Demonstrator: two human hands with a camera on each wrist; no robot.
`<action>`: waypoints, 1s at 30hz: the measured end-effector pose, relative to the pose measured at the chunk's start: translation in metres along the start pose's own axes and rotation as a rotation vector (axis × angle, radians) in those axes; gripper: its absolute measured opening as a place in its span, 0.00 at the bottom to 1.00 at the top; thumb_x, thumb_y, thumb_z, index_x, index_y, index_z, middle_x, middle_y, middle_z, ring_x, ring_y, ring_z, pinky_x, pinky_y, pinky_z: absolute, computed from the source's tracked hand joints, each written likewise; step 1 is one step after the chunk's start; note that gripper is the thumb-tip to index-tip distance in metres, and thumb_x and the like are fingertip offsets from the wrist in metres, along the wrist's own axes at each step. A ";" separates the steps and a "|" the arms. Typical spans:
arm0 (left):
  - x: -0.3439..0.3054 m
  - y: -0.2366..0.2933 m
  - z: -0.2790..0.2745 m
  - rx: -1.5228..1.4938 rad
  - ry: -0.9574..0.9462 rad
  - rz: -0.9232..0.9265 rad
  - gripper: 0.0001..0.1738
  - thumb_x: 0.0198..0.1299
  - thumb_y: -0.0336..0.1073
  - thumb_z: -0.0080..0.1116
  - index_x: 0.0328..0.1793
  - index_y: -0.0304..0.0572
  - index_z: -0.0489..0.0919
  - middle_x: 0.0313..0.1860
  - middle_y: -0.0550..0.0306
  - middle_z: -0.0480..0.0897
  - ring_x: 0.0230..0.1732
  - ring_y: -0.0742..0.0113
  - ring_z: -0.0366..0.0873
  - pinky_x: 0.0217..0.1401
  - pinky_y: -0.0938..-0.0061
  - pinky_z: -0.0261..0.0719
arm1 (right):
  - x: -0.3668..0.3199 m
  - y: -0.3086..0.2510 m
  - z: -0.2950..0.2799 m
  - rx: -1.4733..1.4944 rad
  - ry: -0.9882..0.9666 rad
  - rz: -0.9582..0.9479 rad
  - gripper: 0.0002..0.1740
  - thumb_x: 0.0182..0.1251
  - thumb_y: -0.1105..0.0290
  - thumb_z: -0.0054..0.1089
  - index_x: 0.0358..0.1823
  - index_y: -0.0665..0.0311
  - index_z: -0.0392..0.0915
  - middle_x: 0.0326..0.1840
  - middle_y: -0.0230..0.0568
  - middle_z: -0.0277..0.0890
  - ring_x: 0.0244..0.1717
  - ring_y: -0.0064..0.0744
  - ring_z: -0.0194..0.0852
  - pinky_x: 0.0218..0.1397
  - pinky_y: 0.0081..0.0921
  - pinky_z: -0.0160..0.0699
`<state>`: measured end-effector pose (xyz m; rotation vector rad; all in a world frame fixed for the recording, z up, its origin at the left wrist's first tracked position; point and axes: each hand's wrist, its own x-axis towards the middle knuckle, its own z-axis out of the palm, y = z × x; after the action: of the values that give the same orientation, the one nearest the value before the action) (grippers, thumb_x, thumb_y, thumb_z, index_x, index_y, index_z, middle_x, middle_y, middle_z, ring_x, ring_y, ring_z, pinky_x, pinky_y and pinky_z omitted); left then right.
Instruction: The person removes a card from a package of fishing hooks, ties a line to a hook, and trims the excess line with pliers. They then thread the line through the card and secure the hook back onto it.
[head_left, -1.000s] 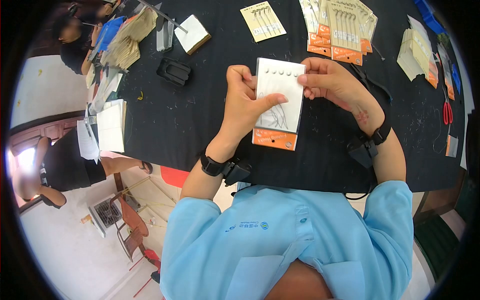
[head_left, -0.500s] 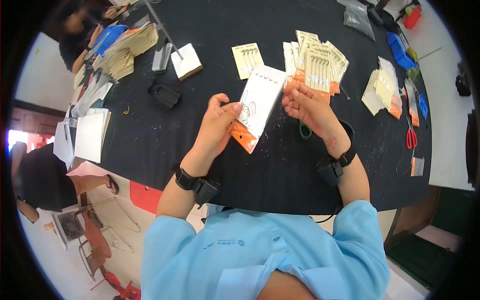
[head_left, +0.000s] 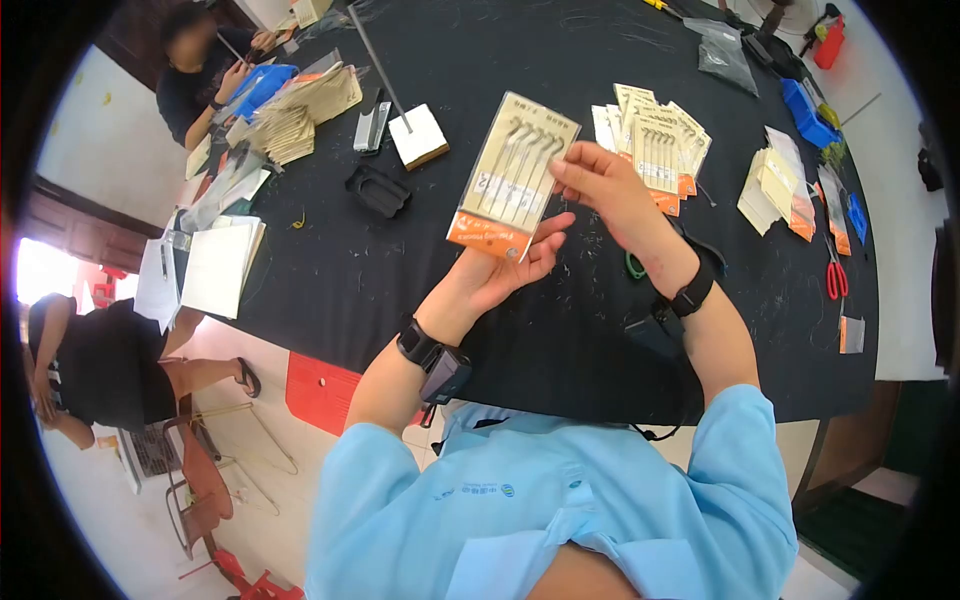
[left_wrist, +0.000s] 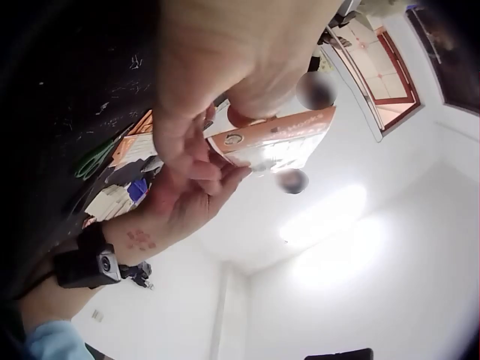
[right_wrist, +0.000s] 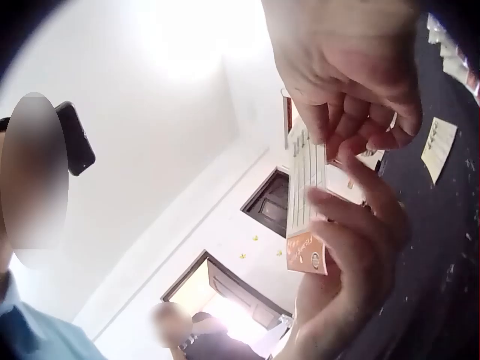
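Note:
A clear packet (head_left: 515,175) with a cream card, several dark hooks and an orange end faces up above the table, tilted. My right hand (head_left: 615,195) pinches its right edge between thumb and fingers. Below and behind the orange end, my left hand (head_left: 505,275) is palm up with its fingers extended, not curled round the packet. In the right wrist view, the left hand (right_wrist: 352,247) lies close beside the packet (right_wrist: 306,195); whether it touches cannot be told. The left wrist view shows the orange end (left_wrist: 281,127) near both hands.
A fanned pile of hook cards (head_left: 655,150) lies beyond the right hand. Farther right are more cards (head_left: 770,190) and red-handled scissors (head_left: 836,280). A white block (head_left: 418,137) with a rod and a black tray (head_left: 378,192) stand left. Another person (head_left: 190,70) sits far left.
The packet has turned over from its white back to its hook side. The left hand has let go and opened underneath; the right hand pinches the edge.

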<state>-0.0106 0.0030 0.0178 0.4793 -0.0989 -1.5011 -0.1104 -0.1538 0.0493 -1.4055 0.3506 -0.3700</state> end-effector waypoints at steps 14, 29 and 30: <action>0.025 0.011 -0.047 -0.206 0.103 0.180 0.24 0.67 0.49 0.48 0.51 0.32 0.62 0.52 0.43 0.71 0.46 0.57 0.73 0.51 0.67 0.76 | 0.007 -0.011 -0.164 -0.563 0.458 -0.125 0.26 0.58 0.68 0.64 0.56 0.74 0.71 0.37 0.42 0.80 0.38 0.24 0.77 0.41 0.21 0.73; 0.027 0.033 -0.062 0.161 0.187 0.593 0.24 0.67 0.53 0.45 0.46 0.34 0.67 0.50 0.44 0.73 0.44 0.62 0.73 0.50 0.69 0.76 | -0.086 0.008 -0.103 -0.730 0.498 -0.440 0.10 0.64 0.68 0.57 0.41 0.66 0.79 0.31 0.35 0.75 0.29 0.19 0.68 0.31 0.19 0.65; 0.027 0.031 -0.060 0.161 0.197 0.605 0.24 0.67 0.53 0.45 0.46 0.34 0.67 0.50 0.44 0.73 0.44 0.62 0.73 0.50 0.69 0.76 | -0.101 0.006 -0.086 -0.714 0.464 -0.388 0.09 0.64 0.69 0.56 0.40 0.67 0.78 0.30 0.35 0.75 0.29 0.20 0.69 0.31 0.19 0.66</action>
<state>0.0417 -0.0089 -0.0309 0.6555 -0.1923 -0.8524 -0.2392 -0.1832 0.0335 -2.0938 0.6290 -0.9644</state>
